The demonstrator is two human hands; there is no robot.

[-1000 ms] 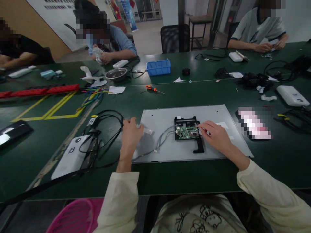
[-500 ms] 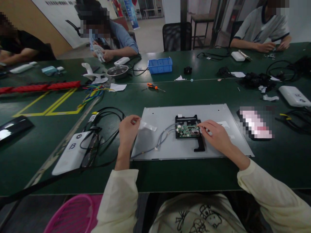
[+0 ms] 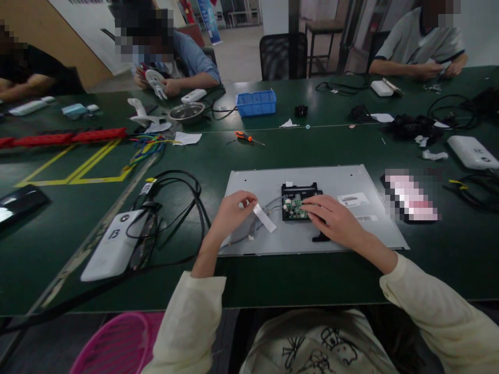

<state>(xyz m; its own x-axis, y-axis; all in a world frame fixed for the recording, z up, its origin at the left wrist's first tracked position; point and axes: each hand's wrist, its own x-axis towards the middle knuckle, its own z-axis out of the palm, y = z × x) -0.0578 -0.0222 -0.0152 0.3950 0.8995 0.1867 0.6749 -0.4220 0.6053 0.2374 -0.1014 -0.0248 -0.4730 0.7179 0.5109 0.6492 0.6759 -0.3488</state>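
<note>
A flat grey metal panel (image 3: 351, 183) lies on the green table, with a black plastic frame (image 3: 286, 213) and a green circuit board (image 3: 295, 209) on it. Between its thumb and fingers, my left hand (image 3: 236, 210) pinches a short strip of clear tape (image 3: 265, 218) over the panel's left part. Grey cables (image 3: 253, 228) run from the board toward the left, partly behind the tape. My right hand (image 3: 335, 218) rests over the board's right side, fingers apart and fingertips on the board, with nothing visible in them.
A white power bank (image 3: 111, 246) with black cables lies left of the panel, a phone (image 3: 409, 195) right of it. Behind are an orange screwdriver (image 3: 245, 136), a blue basket (image 3: 256, 104) and a metal bowl (image 3: 187, 111). Several people sit across the table.
My left hand has moved right with the tape, further over the panel. My right hand has shifted left, its fingers now covering more of the board.
</note>
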